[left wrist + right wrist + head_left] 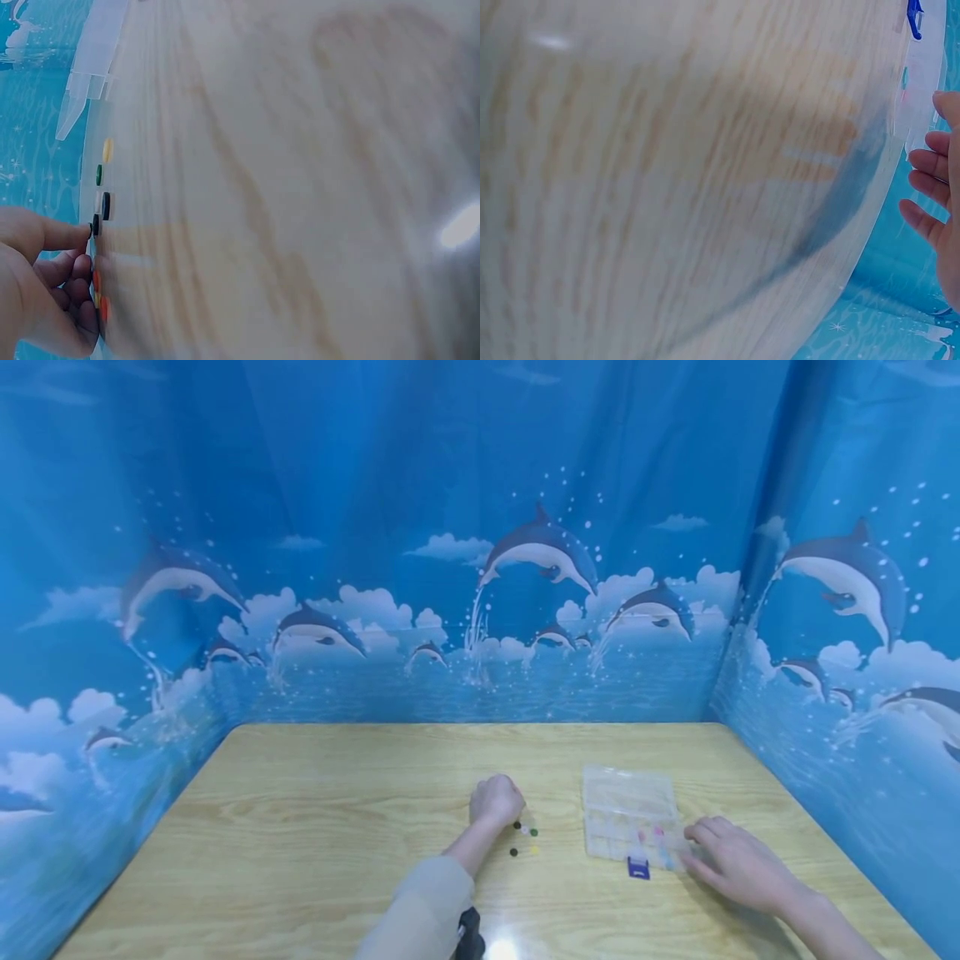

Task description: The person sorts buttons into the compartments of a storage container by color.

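Observation:
My left hand (497, 799) is low over the table with its fingers curled. In the left wrist view, its thumb and forefinger seem to pinch a small dark disc (91, 230) at the table surface. Around that hand lie several small discs, among them a black disc (513, 852), a green disc (534, 832) and a yellow disc (108, 151); orange ones show beside the fingers. My right hand (738, 862) stays at the right edge of a clear plastic compartment box (611, 839), fingers loosely bent and apart. Whether it touches the box is unclear.
The box lies with its lid (628, 787) laid back away from me and a purple-blue latch (638, 868) at the front. Pink and blue pieces sit in its right compartments. A blue dolphin-print curtain (420, 527) surrounds the wooden table (322, 827).

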A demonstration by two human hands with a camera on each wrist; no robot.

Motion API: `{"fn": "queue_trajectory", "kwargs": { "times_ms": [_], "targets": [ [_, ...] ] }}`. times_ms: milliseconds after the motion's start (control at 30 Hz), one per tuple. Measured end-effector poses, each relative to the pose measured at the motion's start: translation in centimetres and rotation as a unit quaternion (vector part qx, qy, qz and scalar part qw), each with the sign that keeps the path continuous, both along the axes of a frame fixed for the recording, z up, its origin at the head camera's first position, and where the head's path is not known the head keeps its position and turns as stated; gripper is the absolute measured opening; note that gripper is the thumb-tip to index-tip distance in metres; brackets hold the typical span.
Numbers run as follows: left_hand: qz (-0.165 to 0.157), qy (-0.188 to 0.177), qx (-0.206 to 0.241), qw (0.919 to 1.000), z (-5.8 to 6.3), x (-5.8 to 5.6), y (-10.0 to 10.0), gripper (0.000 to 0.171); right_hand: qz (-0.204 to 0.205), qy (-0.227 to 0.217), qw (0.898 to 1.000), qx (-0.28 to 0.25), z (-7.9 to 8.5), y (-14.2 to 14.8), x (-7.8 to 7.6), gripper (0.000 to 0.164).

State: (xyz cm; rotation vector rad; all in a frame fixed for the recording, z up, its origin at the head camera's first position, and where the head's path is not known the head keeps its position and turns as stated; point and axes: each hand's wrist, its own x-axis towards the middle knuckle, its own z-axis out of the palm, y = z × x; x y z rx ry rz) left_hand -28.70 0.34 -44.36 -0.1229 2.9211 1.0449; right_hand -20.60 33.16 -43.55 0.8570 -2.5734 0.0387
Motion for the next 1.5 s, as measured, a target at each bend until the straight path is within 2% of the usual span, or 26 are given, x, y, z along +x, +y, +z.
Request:
{"fn": "queue_trajectory", "kwargs": {
  "times_ms": [400, 533, 700, 933, 1067, 1133, 1300, 1500],
  "targets": [
    [-0.010, -0.027, 0.005, 0.9996, 0.6, 0.1, -0.3, 0.036, -0.008, -0.009, 1.000, 0.004, 0.0, -0.1, 0.0, 0.029],
    [-0.012, -0.033, 0.019, 0.9992, 0.6, 0.1, -0.3, 0.036, -0.014, -0.022, 1.000, 0.004, 0.0, 0.0, 0.0, 0.029],
    [-0.014, -0.036, 0.056, 0.9977, 0.5, -0.1, -0.4, 0.033, -0.010, -0.018, 1.000, 0.003, -0.1, 0.0, -0.1, 0.028],
    [-0.027, -0.045, 0.147, 0.9877, 0.8, -0.4, -0.2, 0.031, -0.008, -0.011, 1.000, 0.004, -0.1, 0.0, -0.2, 0.028],
    [-0.045, -0.031, 0.186, 0.9810, 1.0, -0.4, 0.0, 0.016, -0.009, -0.011, 1.000, 0.003, 0.0, 0.0, -0.2, 0.028],
    [-0.052, -0.024, 0.199, 0.9783, 1.1, -0.3, 0.2, 0.010, -0.008, -0.011, 1.000, 0.002, -0.1, 0.0, -0.2, 0.029],
    [-0.069, -0.012, 0.225, 0.9718, 1.4, -0.1, 0.6, 0.008, -0.006, -0.011, 1.000, 0.002, -0.3, 0.0, -0.3, 0.030],
    [-0.091, -0.005, 0.230, 0.9689, 1.9, 0.2, 1.3, 0.008, 0.000, -0.004, 1.000, -0.002, -0.2, 0.1, -0.4, 0.030]
  ]
}}
